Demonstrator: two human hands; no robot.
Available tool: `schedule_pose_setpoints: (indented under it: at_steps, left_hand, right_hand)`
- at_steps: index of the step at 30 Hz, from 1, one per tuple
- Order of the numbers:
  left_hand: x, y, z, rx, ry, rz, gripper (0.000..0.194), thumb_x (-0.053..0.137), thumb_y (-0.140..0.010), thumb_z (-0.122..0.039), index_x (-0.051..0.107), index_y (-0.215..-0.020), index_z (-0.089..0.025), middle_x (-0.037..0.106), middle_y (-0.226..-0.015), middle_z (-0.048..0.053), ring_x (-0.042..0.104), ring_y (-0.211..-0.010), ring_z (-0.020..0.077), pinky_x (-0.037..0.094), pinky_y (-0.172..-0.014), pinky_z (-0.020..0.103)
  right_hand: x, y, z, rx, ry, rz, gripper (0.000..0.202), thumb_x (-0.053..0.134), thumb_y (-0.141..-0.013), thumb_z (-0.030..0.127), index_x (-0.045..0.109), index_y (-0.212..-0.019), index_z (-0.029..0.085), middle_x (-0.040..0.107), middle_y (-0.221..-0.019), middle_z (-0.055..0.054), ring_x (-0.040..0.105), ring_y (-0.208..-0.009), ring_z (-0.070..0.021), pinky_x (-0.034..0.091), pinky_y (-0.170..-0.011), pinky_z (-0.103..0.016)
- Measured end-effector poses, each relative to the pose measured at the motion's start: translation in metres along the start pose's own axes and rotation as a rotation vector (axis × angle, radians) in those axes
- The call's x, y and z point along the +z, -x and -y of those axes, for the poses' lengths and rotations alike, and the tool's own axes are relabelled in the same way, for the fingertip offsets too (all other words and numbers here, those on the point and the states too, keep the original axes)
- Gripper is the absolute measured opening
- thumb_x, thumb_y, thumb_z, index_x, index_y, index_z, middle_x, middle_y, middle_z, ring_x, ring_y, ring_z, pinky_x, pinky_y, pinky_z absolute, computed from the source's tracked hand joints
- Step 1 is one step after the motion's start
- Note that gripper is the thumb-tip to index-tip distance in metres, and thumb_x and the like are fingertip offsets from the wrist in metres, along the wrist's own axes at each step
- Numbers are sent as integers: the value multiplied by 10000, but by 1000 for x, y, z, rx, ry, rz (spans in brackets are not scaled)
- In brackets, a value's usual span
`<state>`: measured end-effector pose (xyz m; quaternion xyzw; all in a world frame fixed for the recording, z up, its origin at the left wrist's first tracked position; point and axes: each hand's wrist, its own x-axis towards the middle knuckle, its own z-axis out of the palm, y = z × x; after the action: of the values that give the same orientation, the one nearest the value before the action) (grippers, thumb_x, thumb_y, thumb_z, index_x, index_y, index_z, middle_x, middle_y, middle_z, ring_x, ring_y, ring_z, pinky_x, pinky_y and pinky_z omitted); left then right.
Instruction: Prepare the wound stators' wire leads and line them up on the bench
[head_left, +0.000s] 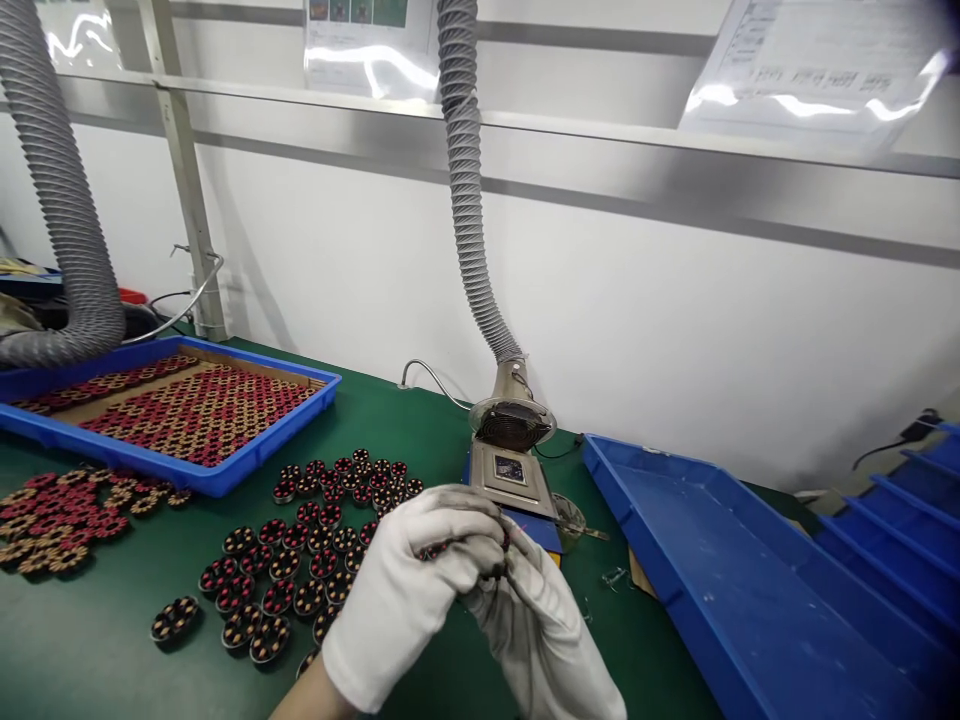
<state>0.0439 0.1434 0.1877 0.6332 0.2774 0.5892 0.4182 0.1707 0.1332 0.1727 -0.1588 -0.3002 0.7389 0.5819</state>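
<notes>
Both my hands wear white gloves with greyed fingertips and meet low in the middle of the head view. My left hand (420, 570) is closed, its fingers curled around a small dark part (501, 560). My right hand (544, 620) pinches the same part from the other side. Fingers hide most of it, so its kind cannot be made out. To the left of my hands, several round black pieces with red or copper-coloured coils (285, 565) lie spread on the green table. Right behind my fingers stands a small metal device with a square plate (517, 475).
A blue tray (217, 485) with rows of red and copper coil rings is at left, with a loose pile (60, 520) before it. A fume hose (469, 190) hangs over the device. At right are a large blue tray (720, 560) and stacked blue trays (900, 540).
</notes>
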Motion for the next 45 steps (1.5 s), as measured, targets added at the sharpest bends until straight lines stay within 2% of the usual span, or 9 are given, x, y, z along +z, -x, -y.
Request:
schedule_pose_setpoints:
  at_steps: [5,11,15,21,26,32,38,42,45]
  left_hand:
    - [-3,1,2,-20,58,-220,150,545,-749,-122,674,-749,-197,665,-891,27,603,-880,160,485,-762,178]
    - [-6,0,-3,181,-213,117,441,692,-630,-62,627,-1028,-240,603,-1090,49,556,-1001,209,428,-924,289]
    - [-10,-2,8,275,-187,109,251,622,-727,-114,658,-945,-233,647,-986,44,577,-940,195,426,-913,292]
    - [-11,2,7,-19,140,-201,160,542,-761,-116,670,-810,-200,677,-892,29,615,-839,155,488,-733,181]
    - [-2,0,4,-173,208,6,255,581,-637,-38,697,-825,-164,677,-893,49,624,-768,146,490,-649,140]
    - [-9,0,0,-9,177,-316,143,585,-683,-90,689,-706,-185,686,-840,29,624,-826,160,500,-746,176]
    - [-7,-2,-1,-157,135,3,194,612,-613,-77,700,-771,-146,671,-897,82,621,-810,199,517,-691,227]
    - [-11,-2,1,-34,142,-171,131,602,-631,-79,691,-662,-169,678,-776,40,615,-796,173,502,-723,196]
    - [-16,0,-4,-22,65,-290,157,562,-726,-109,683,-750,-205,672,-900,15,609,-856,148,493,-743,172]
  right_hand:
    - [-9,1,2,111,-35,62,219,647,-752,283,662,-953,198,705,-902,-58,661,-735,-168,525,-631,-265]
    - [-12,-1,3,161,-193,65,234,681,-714,343,668,-915,225,695,-958,-36,630,-851,-159,515,-691,-277]
    - [-9,0,0,165,-153,88,190,647,-759,296,668,-925,206,706,-889,-27,650,-756,-134,527,-694,-274]
    - [-6,0,-2,110,-26,77,202,650,-754,293,672,-918,176,712,-878,-62,668,-740,-164,543,-662,-275]
    - [-6,-3,-5,28,-30,-29,269,703,-701,216,653,-964,244,691,-933,-20,644,-801,-128,519,-743,-260]
    - [-9,-4,-4,-1,104,-105,273,750,-641,226,670,-902,242,691,-904,-21,648,-780,-153,520,-744,-292]
    - [-3,-3,-10,-6,-2,-96,271,730,-666,186,664,-915,272,691,-954,-1,641,-801,-111,513,-753,-240]
    - [-7,-1,-9,89,-41,-65,274,719,-684,248,661,-952,253,704,-922,-22,651,-789,-142,518,-761,-297]
    - [-10,-1,-3,166,-87,13,265,681,-719,328,664,-960,220,710,-905,-51,658,-746,-155,525,-685,-286]
